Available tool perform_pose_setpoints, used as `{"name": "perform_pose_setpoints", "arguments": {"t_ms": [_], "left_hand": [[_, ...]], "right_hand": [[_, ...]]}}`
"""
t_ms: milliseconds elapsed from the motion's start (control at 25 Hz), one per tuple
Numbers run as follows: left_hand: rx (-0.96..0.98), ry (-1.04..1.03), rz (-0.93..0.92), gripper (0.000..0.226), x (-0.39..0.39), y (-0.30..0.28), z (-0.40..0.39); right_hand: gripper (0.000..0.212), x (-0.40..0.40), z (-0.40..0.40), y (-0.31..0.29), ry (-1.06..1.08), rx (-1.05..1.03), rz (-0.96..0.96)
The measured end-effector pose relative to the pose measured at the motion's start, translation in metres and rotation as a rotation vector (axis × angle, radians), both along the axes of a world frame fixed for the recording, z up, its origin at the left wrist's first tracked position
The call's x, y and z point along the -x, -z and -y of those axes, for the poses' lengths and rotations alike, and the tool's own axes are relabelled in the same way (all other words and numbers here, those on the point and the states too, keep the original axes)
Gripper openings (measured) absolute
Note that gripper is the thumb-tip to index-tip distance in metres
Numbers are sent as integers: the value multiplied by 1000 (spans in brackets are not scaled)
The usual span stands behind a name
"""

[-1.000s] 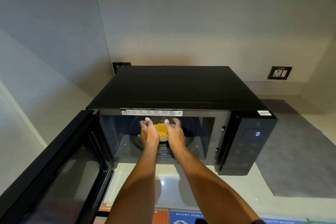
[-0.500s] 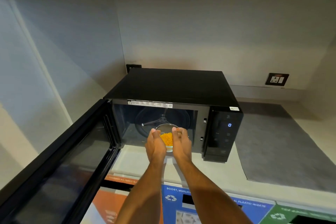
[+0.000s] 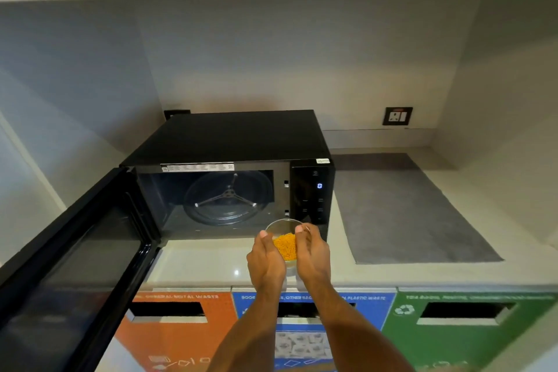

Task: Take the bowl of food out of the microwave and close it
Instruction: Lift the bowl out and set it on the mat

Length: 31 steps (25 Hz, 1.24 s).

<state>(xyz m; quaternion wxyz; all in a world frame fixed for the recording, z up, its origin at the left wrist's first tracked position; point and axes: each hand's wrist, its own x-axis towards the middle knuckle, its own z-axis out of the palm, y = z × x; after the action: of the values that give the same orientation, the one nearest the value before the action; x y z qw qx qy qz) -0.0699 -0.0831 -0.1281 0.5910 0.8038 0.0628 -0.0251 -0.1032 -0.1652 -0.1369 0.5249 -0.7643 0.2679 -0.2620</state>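
A small clear glass bowl [image 3: 282, 226] of yellow-orange shredded food is cupped between my left hand [image 3: 267, 263] and my right hand [image 3: 312, 255]. I hold it above the pale counter, just in front of the microwave's right front corner. The black microwave [image 3: 241, 136] stands on the counter with its door [image 3: 75, 269] swung wide open to the left. Its cavity holds only the glass turntable [image 3: 228, 198]. The control panel [image 3: 312, 190] on the right shows a lit blue digit.
A grey mat [image 3: 401, 208] lies on the counter [image 3: 205, 266] right of the microwave. A wall socket [image 3: 397, 116] sits behind it. Below the counter edge are orange [image 3: 181, 332], blue [image 3: 374, 308] and green [image 3: 459, 338] waste bin fronts with slots. Cabinets hang overhead.
Both hands drew the bowl out of the microwave cavity and toward me, slightly to the right. The view pulled back, so the turntable now shows bare.
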Motion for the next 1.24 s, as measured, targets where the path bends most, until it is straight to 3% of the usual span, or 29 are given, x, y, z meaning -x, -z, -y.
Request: {"name": "perform_pose_setpoints", "arguments": {"t_ms": [160, 320, 640, 840, 1000, 1120, 1240], "left_hand": [[-68, 85, -6, 54, 20, 10, 39], [-72, 197, -6, 48, 32, 17, 84], [182, 381, -209, 37, 38, 25, 186], [224, 408, -312, 28, 18, 21, 245], [169, 464, -310, 35, -8, 17, 284], [117, 469, -322, 32, -27, 12, 307], [-62, 546, -243, 35, -46, 23, 331]], "right_hand": [[72, 28, 37, 7, 121, 105, -62], [45, 50, 80, 15, 222, 167, -63], [28, 66, 181, 16, 294, 110, -5], [26, 59, 244, 13, 293, 46, -41], [10, 48, 286, 7, 192, -91, 8], [12, 33, 313, 0, 152, -146, -33], [15, 15, 335, 2, 120, -315, -27]]}}
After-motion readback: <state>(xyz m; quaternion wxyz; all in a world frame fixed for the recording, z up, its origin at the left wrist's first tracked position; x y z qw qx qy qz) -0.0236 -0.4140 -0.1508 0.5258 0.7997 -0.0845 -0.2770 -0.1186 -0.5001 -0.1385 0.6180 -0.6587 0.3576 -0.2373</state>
